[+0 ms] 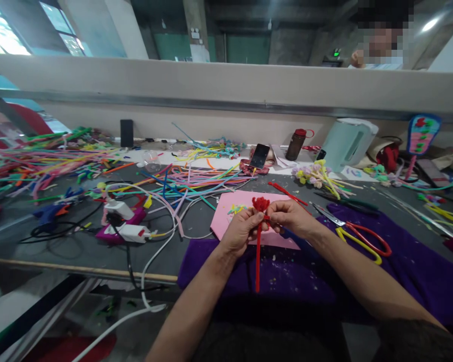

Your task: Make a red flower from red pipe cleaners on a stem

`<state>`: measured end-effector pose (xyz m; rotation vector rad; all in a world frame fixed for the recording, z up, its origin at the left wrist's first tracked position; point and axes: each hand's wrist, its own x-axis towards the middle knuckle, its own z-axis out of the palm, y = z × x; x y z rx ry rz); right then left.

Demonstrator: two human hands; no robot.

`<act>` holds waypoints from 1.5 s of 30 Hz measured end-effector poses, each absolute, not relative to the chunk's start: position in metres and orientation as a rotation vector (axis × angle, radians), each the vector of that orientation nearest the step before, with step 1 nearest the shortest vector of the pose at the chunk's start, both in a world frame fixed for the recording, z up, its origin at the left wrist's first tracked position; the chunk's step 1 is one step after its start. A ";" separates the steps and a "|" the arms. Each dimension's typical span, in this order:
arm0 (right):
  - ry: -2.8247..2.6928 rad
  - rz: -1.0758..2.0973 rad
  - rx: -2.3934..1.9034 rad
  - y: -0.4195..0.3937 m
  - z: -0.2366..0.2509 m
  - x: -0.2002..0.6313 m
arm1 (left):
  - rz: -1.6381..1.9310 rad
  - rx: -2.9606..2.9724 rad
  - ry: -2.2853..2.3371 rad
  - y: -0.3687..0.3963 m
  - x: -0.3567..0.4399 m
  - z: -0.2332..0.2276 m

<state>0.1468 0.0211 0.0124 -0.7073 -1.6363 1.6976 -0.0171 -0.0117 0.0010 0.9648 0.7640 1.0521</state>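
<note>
Between my two hands is a red pipe-cleaner flower (260,203), its looped head up and a straight red stem (257,266) hanging down. My left hand (243,229) pinches it just below the head. Close against it, my right hand (289,216) has its fingers pressed together at the red pipe cleaner on the right side of the flower; the exact grip is partly hidden. Under the hands lies a pink sheet (226,216) with small yellow and green clippings (237,208). Another red pipe cleaner (287,192) rests just behind my right hand.
Scissors with red and yellow handles (362,239) lie on purple cloth (407,261) at right. Power strips (124,231) and cables sit left, near a blue glue gun (51,213). Loose coloured pipe cleaners (196,178), a phone (259,157), a bottle (296,145) and a kettle (347,143) stand behind.
</note>
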 end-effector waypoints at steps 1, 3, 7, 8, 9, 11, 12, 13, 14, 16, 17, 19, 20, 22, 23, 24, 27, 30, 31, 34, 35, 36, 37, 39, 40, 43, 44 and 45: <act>-1.641 1.705 -0.706 0.020 0.013 0.147 | 1.045 0.973 0.743 -0.012 -0.017 0.001; -1.654 1.717 -0.718 0.019 0.014 0.149 | 1.034 0.982 0.712 -0.013 -0.017 0.000; -1.678 1.731 -0.733 0.020 0.013 0.152 | 0.995 0.982 0.702 -0.014 -0.017 0.001; -1.682 1.729 -0.731 0.020 0.013 0.152 | 0.984 0.984 0.700 -0.014 -0.018 0.001; -1.686 1.727 -0.728 0.020 0.013 0.153 | 0.974 0.987 0.699 -0.015 -0.018 0.001; -1.705 1.728 -0.725 0.021 0.014 0.153 | 0.953 0.998 0.699 -0.015 -0.018 0.002; -1.722 1.723 -0.730 0.020 0.016 0.154 | 0.945 1.004 0.701 -0.015 -0.018 0.001; -1.746 1.705 -0.744 0.019 0.019 0.154 | 0.940 1.008 0.706 -0.014 -0.018 0.001; -1.781 1.664 -0.769 0.017 0.022 0.155 | 0.939 1.009 0.712 -0.014 -0.018 0.001; -1.874 1.483 -0.858 0.011 0.028 0.161 | 0.946 0.999 0.730 -0.012 -0.017 -0.001; -1.923 1.345 -0.913 0.007 0.029 0.165 | 0.953 0.987 0.740 -0.011 -0.017 -0.002; -1.989 1.037 -1.034 -0.003 0.026 0.178 | 0.963 0.960 0.757 -0.009 -0.016 -0.004; -2.002 0.906 -1.095 -0.009 0.021 0.186 | 0.967 0.951 0.762 -0.008 -0.016 -0.004; -2.052 0.606 -1.225 -0.021 0.007 0.202 | 0.968 0.948 0.766 -0.007 -0.015 -0.006; -2.073 0.431 -1.307 -0.027 -0.001 0.210 | 0.964 0.952 0.766 -0.007 -0.015 -0.006; -2.094 0.263 -1.373 -0.033 -0.009 0.217 | 0.958 0.956 0.764 -0.006 -0.015 -0.007; -2.229 0.075 -1.528 -0.048 -0.025 0.229 | 0.954 0.938 0.769 -0.005 -0.015 -0.007; -2.311 0.053 -1.624 -0.056 -0.028 0.228 | 0.960 0.928 0.781 -0.003 -0.015 -0.006; -2.319 0.034 -1.652 -0.056 -0.027 0.226 | 0.955 0.945 0.787 -0.003 -0.015 -0.006; -2.313 -0.016 -1.741 -0.056 -0.024 0.219 | 0.957 0.965 0.808 -0.002 -0.016 -0.005; -2.312 -0.022 -1.763 -0.056 -0.023 0.217 | 0.956 0.967 0.813 -0.002 -0.016 -0.005; -2.314 -0.025 -1.781 -0.055 -0.021 0.216 | 0.953 0.967 0.818 -0.002 -0.016 -0.005; -2.319 -0.024 -1.793 -0.054 -0.020 0.214 | 0.944 0.966 0.823 -0.002 -0.016 -0.005; -2.332 -0.027 -1.806 -0.053 -0.018 0.211 | 0.923 0.960 0.829 -0.001 -0.016 -0.006; -2.336 -0.031 -1.810 -0.051 -0.017 0.210 | 0.917 0.956 0.827 -0.001 -0.016 -0.006; -2.336 -0.039 -1.800 -0.045 -0.015 0.207 | 0.928 0.950 0.813 -0.001 -0.017 -0.006; -2.331 -0.029 -1.794 -0.043 -0.015 0.207 | 0.936 0.947 0.812 -0.001 -0.017 -0.006; -2.320 -0.008 -1.786 -0.041 -0.015 0.207 | 0.945 0.944 0.814 -0.001 -0.017 -0.005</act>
